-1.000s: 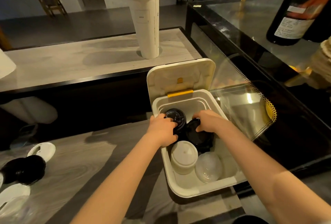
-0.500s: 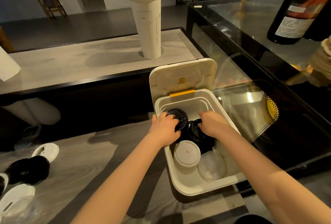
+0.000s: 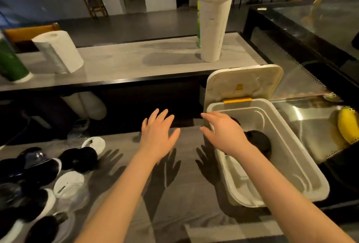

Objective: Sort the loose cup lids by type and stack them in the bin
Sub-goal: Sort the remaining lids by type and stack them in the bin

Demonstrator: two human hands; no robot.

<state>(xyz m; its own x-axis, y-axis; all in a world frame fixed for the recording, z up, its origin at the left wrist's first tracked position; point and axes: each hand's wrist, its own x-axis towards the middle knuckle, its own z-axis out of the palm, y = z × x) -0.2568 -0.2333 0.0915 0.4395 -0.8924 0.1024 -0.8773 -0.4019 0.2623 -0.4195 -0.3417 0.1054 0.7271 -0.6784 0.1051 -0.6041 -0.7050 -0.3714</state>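
Loose round black and white plastic cup lids (image 3: 77, 159) lie heaped at the near left of the grey wood-grain counter (image 3: 124, 145). The left hand (image 3: 157, 136) hovers above the counter, empty, fingers spread. The right hand (image 3: 223, 134), apart from it and equally flat and empty, is over the left rim of the white rectangular plastic bin (image 3: 289, 157), where black lids (image 3: 260, 141) lie.
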